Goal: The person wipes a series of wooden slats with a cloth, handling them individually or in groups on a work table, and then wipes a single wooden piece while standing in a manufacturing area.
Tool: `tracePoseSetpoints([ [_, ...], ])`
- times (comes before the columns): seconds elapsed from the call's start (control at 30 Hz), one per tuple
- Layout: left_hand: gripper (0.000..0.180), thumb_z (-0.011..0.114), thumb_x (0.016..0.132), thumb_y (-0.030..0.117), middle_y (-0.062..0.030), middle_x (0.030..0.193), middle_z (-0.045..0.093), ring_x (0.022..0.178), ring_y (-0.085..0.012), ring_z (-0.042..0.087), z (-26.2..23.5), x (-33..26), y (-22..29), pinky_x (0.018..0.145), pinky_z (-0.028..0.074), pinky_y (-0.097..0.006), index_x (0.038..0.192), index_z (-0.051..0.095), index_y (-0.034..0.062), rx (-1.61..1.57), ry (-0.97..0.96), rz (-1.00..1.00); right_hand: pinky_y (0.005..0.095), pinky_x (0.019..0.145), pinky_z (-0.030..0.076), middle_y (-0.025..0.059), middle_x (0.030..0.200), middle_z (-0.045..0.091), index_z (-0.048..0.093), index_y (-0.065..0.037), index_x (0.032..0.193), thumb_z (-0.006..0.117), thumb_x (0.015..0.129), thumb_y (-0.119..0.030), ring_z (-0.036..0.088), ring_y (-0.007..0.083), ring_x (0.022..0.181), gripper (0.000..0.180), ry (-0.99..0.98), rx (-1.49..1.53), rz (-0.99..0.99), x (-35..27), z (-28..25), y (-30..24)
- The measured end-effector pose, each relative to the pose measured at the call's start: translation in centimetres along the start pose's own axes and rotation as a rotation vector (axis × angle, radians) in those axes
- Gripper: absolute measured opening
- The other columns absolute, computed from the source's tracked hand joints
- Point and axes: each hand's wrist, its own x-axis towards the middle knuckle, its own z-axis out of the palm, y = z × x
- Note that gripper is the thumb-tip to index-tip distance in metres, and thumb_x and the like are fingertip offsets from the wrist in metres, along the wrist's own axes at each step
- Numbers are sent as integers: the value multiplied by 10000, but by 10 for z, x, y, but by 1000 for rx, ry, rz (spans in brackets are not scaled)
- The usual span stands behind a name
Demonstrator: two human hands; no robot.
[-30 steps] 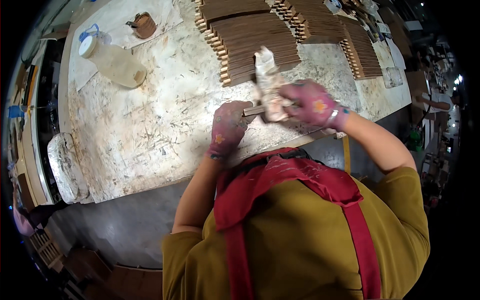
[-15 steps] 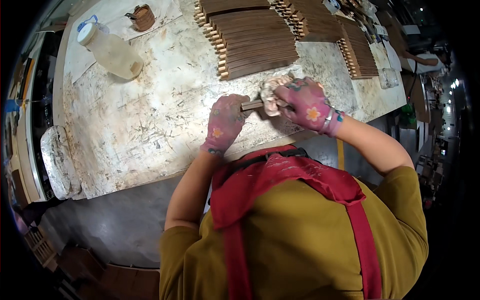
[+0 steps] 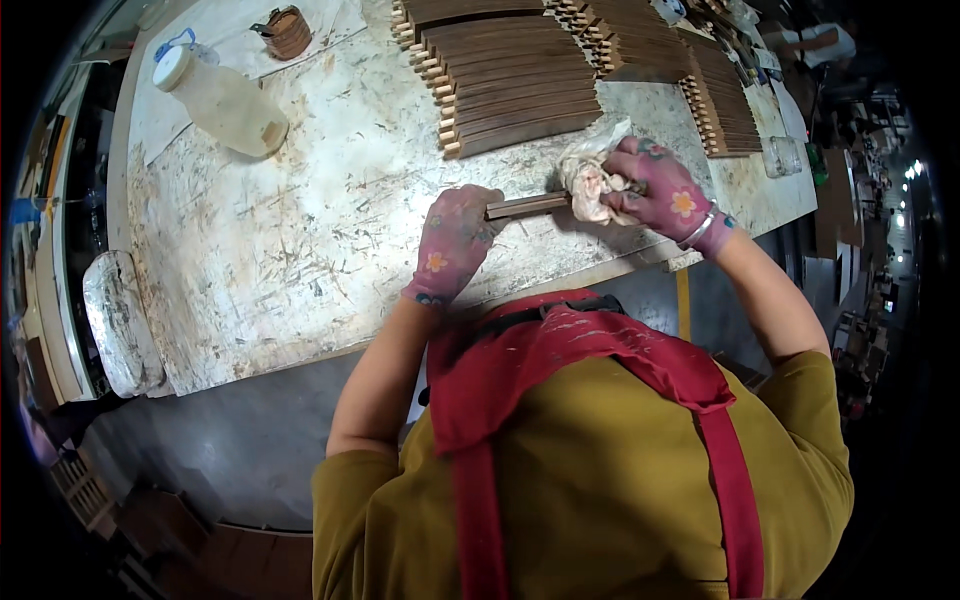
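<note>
On a stained white worktable (image 3: 250, 240), wooden strip (image 3: 527, 206) meets rag (image 3: 590, 182)

Near the front edge, the left hand (image 3: 452, 240) grips one end of the wooden strip; the right hand (image 3: 665, 190) clutches the rag against the other. Brown slats (image 3: 520, 85) occupy the far side; grey floor (image 3: 250, 440) shows below.

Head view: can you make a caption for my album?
Left hand grips a strip; right hand holds a rag at its other end.
</note>
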Motion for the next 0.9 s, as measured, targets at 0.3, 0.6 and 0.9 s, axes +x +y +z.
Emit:
tracePoseSetpoints([
  [0.3, 245, 662, 820, 163, -136, 980, 649, 938, -323, 594, 10, 0, -8, 866, 474, -415, 1037, 660, 49, 61, 46, 76, 457, 865, 463, 169, 946, 613, 611, -79, 1055, 627, 855, -289, 605, 368, 908, 290, -81, -49, -11, 24, 25, -18],
  [0.6, 266, 634, 810, 139, -121, 1006, 640, 954, -338, 594, 5, 1, -8, 870, 472, -425, 1065, 635, 64, -24, 17, 72, 453, 815, 478, 114, 1017, 586, 602, -115, 1044, 660, 798, -274, 580, 328, 962, 299, -187, -177, -153, 45, 29, -49],
  [0.9, 339, 607, 732, 46, -107, 1011, 633, 956, -310, 582, 10, -1, -15, 876, 474, -426, 1068, 639, 66, -3, 57, 102, 453, 775, 505, 108, 1012, 607, 613, -126, 1024, 695, 787, -285, 610, 344, 906, 297, -247, -187, -152, 55, 29, -57],
])
